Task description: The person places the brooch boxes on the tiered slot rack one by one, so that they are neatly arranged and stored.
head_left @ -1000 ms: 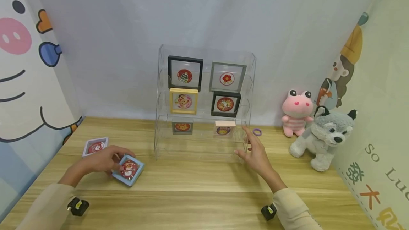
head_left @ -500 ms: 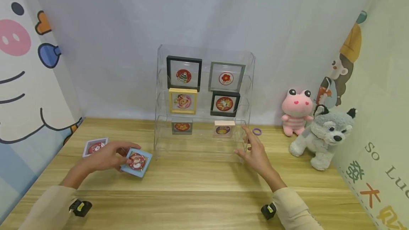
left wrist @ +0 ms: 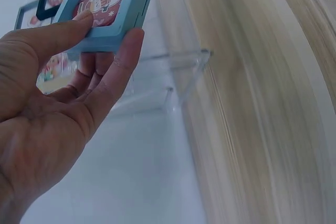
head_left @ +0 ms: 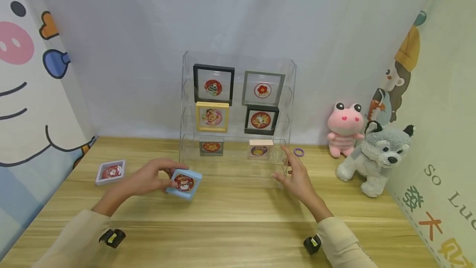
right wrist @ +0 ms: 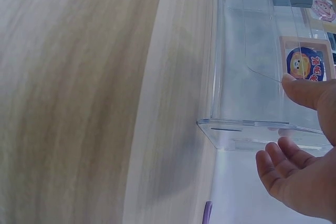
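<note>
A light-blue square frame (head_left: pixel 185 184) with a red round snowman picture is pinched between the thumb and fingers of my left hand (head_left: pixel 150 177). It is held tilted in front of the left lower corner of a clear acrylic display rack (head_left: pixel 234 171); the left wrist view shows the thumb on its face and fingers beneath. My right hand (head_left: pixel 297 181) holds the rack's lower right side, thumb in front and fingers along the outer side. On the rack's lowest occupied tier, a pale pink frame (right wrist: pixel 307 59) sits near that thumb, with a grey frame (head_left: pixel 211 147) to its left.
Higher tiers bear a yellow frame (head_left: pixel 212 117), black frames and a grey-green frame (head_left: pixel 263 89). A lilac frame (head_left: pixel 110 172) lies on the left of the wooden table (head_left: pixel 230 239). To the right are a purple ring (head_left: pixel 298 152), pink plush (head_left: pixel 346 129) and husky plush (head_left: pixel 375 160).
My left hand has carried the light-blue frame rightward, and slightly up, toward the rack's lower left corner. The right hand has stayed at the rack's side.
</note>
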Tool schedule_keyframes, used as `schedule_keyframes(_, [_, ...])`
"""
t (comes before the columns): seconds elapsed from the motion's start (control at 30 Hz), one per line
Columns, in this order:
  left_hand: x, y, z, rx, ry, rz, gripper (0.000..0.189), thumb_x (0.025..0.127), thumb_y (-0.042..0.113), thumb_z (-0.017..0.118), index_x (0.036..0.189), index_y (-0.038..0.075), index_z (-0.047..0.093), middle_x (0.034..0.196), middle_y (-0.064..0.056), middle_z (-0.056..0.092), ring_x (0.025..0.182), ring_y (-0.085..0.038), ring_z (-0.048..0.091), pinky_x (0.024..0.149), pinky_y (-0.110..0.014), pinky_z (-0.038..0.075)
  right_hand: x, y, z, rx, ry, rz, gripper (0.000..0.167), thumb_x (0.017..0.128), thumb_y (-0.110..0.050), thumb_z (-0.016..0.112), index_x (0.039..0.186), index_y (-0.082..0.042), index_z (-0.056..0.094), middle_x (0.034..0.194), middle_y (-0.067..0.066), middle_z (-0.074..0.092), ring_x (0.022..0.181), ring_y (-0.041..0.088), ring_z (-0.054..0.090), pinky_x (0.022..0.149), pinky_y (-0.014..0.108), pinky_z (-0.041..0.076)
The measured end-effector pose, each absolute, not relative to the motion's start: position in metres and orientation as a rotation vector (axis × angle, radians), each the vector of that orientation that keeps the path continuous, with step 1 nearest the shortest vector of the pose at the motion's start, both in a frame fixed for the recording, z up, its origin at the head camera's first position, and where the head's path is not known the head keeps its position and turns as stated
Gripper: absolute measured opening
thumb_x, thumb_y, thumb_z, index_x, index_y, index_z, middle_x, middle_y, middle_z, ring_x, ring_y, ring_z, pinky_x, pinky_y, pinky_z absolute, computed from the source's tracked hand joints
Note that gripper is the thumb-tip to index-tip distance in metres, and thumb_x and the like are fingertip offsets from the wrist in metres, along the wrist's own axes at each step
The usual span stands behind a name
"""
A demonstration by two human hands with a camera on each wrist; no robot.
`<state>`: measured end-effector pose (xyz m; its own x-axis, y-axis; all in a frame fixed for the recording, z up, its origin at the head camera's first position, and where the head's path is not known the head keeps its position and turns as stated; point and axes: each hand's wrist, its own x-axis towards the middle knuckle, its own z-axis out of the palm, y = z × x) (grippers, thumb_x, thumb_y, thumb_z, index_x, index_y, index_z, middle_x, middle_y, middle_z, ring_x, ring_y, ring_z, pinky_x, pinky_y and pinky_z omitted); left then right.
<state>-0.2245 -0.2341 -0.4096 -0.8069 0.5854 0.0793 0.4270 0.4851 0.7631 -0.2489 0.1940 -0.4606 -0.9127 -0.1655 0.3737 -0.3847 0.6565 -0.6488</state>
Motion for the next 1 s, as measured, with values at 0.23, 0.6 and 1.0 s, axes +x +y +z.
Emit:
schedule_keyframes(0.23, [-0.233, -0.202, -0.414, 0.971, 2.634, 1.202, 0.042, 0.085, 0.003, 0.075, 0.127, 0.002, 0.067, 0.094, -0.006, 0.065, 0.089, -0.016, 0.056, 0.069, -0.028, 0.051, -0.249, 0.194, -0.462, 0.444, -2.592, 1.097, 0.089, 0.079, -0.007, 0.083, 0.154, -0.010, 0.035, 0.105, 0.023, 0.058, 0.100, 0.038, 0.061, 0.080, 0.050, 0.058])
schedule_keyframes(0.6, [-0.247, -0.149, -0.419, 0.959, 2.755, 1.247, 0.045, 0.082, 0.003, 0.079, 0.126, 0.009, 0.070, 0.087, -0.002, 0.056, 0.080, -0.018, 0.044, 0.068, -0.028, 0.038, -0.248, 0.194, -0.461, 0.451, -2.582, 1.107, 0.088, 0.080, -0.006, 0.082, 0.154, -0.009, 0.034, 0.106, 0.024, 0.057, 0.100, 0.039, 0.062, 0.080, 0.051, 0.058])
schedule_keyframes(1.0, [-0.258, -0.099, -0.429, 0.996, 2.747, 1.402, 0.046, 0.083, -0.002, 0.076, 0.127, 0.006, 0.068, 0.094, -0.009, 0.058, 0.087, -0.028, 0.054, 0.074, -0.038, 0.048, -0.248, 0.194, -0.460, 0.451, -2.582, 1.119, 0.089, 0.080, -0.005, 0.082, 0.154, -0.010, 0.034, 0.107, 0.024, 0.058, 0.102, 0.040, 0.062, 0.079, 0.051, 0.058])
